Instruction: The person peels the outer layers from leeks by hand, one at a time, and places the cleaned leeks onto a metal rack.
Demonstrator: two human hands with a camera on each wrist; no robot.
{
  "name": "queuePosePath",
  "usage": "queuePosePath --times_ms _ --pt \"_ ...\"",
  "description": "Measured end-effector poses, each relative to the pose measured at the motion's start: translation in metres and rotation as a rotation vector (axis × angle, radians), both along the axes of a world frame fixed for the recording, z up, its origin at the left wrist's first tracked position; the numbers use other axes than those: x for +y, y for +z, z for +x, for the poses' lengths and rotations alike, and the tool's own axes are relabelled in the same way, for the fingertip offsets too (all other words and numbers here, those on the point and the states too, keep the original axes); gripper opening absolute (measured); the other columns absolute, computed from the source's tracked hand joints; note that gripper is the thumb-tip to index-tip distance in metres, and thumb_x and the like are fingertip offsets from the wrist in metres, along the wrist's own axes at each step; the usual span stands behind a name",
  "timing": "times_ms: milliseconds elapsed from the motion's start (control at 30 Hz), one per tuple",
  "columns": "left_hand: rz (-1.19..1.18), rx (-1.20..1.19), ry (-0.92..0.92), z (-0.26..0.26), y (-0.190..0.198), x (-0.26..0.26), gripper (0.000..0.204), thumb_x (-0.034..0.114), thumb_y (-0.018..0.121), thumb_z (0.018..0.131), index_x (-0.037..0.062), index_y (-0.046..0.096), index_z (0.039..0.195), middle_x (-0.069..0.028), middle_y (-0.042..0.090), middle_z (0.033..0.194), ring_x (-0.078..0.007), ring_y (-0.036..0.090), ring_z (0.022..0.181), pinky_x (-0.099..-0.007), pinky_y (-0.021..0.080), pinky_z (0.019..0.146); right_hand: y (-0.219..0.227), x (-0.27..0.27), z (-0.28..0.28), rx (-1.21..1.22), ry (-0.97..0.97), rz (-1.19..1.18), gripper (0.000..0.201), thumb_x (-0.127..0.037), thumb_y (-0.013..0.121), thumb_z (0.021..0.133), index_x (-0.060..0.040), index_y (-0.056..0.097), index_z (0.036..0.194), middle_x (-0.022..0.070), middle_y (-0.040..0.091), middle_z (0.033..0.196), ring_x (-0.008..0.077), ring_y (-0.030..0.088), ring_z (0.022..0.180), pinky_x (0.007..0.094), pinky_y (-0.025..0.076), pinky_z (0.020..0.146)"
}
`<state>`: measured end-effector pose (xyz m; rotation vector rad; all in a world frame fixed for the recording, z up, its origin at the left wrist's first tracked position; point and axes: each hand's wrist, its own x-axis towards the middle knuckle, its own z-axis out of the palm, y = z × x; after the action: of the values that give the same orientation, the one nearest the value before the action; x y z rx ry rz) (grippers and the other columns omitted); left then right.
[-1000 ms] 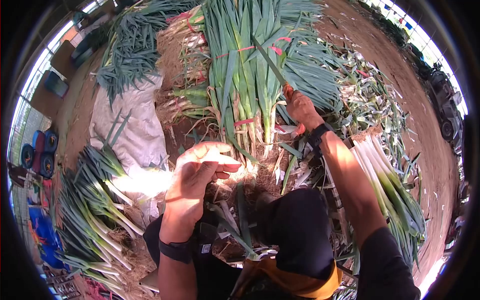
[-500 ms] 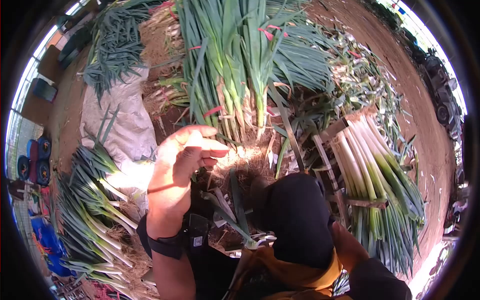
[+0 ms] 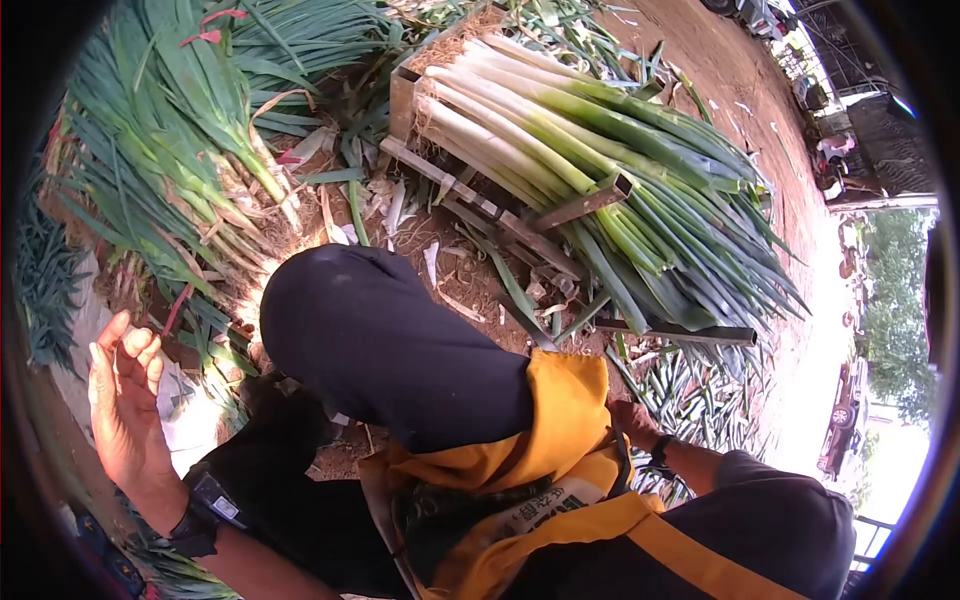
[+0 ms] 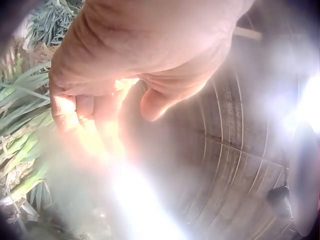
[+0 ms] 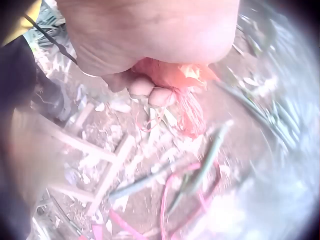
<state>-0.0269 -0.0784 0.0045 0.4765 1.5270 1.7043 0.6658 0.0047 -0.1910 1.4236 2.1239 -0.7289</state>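
My left hand [image 3: 133,430] is raised at the left of the head view, palm up with fingers loosely bent and nothing in them. Beyond it lie leeks [image 3: 170,150] with roots on and pink ties. Low beside my right hip, my right hand [image 3: 635,425] grips a knife by its handle [image 5: 160,72], which is wrapped in orange-red plastic and string. The yellow apron [image 3: 570,390] partly covers that hand's surroundings in the head view. Trimmed leeks [image 3: 540,150] with white stems lie in a metal rack [image 3: 480,205] in front of my knee.
My bent knee [image 3: 350,320] stands between the untrimmed leeks and the rack. Leaf scraps [image 3: 700,400] are strewn on the soil to the right. Pink strips [image 5: 165,200] and cut leaves lie beneath my right hand. Vehicles [image 3: 845,410] stand in the far right background.
My right hand has drawn the knife back from the tied leeks to beside my hip. The head view has swung right, bringing the rack to the middle. The left hand stays raised.
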Motion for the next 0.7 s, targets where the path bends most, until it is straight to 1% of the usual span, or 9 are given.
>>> queuePosePath --times_ms 100,133,200,233,367,433,533,600,700 --pt "0.001 0.0 -0.043 -0.005 -0.003 -0.001 0.043 0.034 0.048 0.104 -0.0008 0.052 0.129 -0.0072 0.061 0.108 -0.0134 0.059 0.103 -0.0248 0.046 0.089 0.014 -0.051 0.03 0.034 -0.013 0.04 0.035 -0.025 0.039 0.101 -0.0007 0.062 0.093 0.0153 0.063 0.069 0.0341 0.062 0.057 0.0435 0.048 0.049" --pt "0.001 0.001 -0.055 -0.006 -0.004 -0.001 0.043 0.034 0.048 0.104 -0.0008 0.052 0.129 -0.0072 0.061 0.108 -0.0134 0.059 0.103 -0.0248 0.046 0.089 0.011 -0.066 0.04 -0.002 0.108 0.132 0.033 -0.021 0.036 0.102 -0.0012 0.061 0.094 0.0146 0.062 0.069 0.0308 0.061 0.055 0.0416 0.047 0.047" --pt "-0.014 -0.008 -0.035 -0.007 -0.004 0.0 0.043 0.034 0.048 0.104 -0.0006 0.052 0.129 -0.0069 0.06 0.108 -0.0131 0.058 0.103 -0.0243 0.046 0.089 -0.005 -0.085 0.053 0.124 -0.037 0.187 0.023 -0.02 0.047 0.099 -0.0023 0.062 0.096 0.0133 0.06 0.07 0.0289 0.059 0.053 0.0378 0.044 0.045" --pt "-0.021 -0.012 -0.029 -0.005 -0.004 0.003 0.042 0.034 0.049 0.104 -0.0001 0.053 0.128 -0.0066 0.061 0.107 -0.0129 0.058 0.103 -0.024 0.046 0.089 -0.008 -0.081 0.046 0.124 -0.045 0.19 0.023 -0.02 0.047 0.099 -0.0023 0.062 0.096 0.0133 0.06 0.07 0.0289 0.059 0.053 0.0378 0.044 0.045" --pt "-0.042 -0.008 0.003 -0.001 -0.005 0.011 0.042 0.034 0.05 0.103 -0.0002 0.054 0.127 -0.0066 0.062 0.107 -0.013 0.058 0.102 -0.0243 0.046 0.089 -0.031 -0.04 -0.003 0.588 -0.958 -0.122 0.02 -0.023 0.06 0.094 -0.0025 0.062 0.093 0.0084 0.058 0.069 0.0222 0.054 0.048 0.0351 0.04 0.042" --pt "-0.058 -0.002 0.015 -0.003 -0.009 0.011 0.043 0.035 0.051 0.103 -0.0003 0.054 0.127 -0.0069 0.062 0.107 -0.0133 0.059 0.102 -0.0246 0.047 0.088 -0.053 -0.002 -0.018 0.693 -1.28 -0.275 0.02 -0.025 0.066 0.092 -0.0088 0.059 0.082 0.001 0.06 0.074 0.0095 0.053 0.056 0.0281 0.041 0.048" --pt "-0.029 -0.037 -0.006 -0.008 -0.014 0.008 0.042 0.031 0.05 0.104 -0.0026 0.053 0.128 -0.0091 0.06 0.111 -0.015 0.059 0.102 -0.0251 0.049 0.086 -0.069 0.069 -0.057 0.904 -1.392 -0.224 0.02 -0.025 0.065 0.092 -0.008 0.059 0.1 0.0051 0.062 0.08 0.0118 0.057 0.063 0.0281 0.045 0.056" --pt "-0.029 -0.039 -0.012 -0.009 -0.014 0.006 0.042 0.031 0.05 0.104 -0.0024 0.053 0.128 -0.0091 0.06 0.111 -0.015 0.059 0.102 -0.0251 0.049 0.086 -0.092 0.105 -0.064 0.781 -1.277 -0.107 0.028 -0.025 0.065 0.092 -0.0062 0.058 0.111 0.0061 0.062 0.086 0.0149 0.059 0.072 0.0295 0.048 0.061" --pt "-0.033 -0.048 -0.007 -0.012 -0.017 0.003 0.042 0.031 0.05 0.103 -0.0021 0.053 0.128 -0.0091 0.06 0.112 -0.0148 0.059 0.102 -0.0248 0.049 0.087 -0.106 0.133 -0.071 0.67 -1.181 0.004 0.027 -0.023 0.062 0.093 -0.006 0.058 0.113 0.0067 0.062 0.089 0.0157 0.06 0.074 0.0302 0.049 0.063"
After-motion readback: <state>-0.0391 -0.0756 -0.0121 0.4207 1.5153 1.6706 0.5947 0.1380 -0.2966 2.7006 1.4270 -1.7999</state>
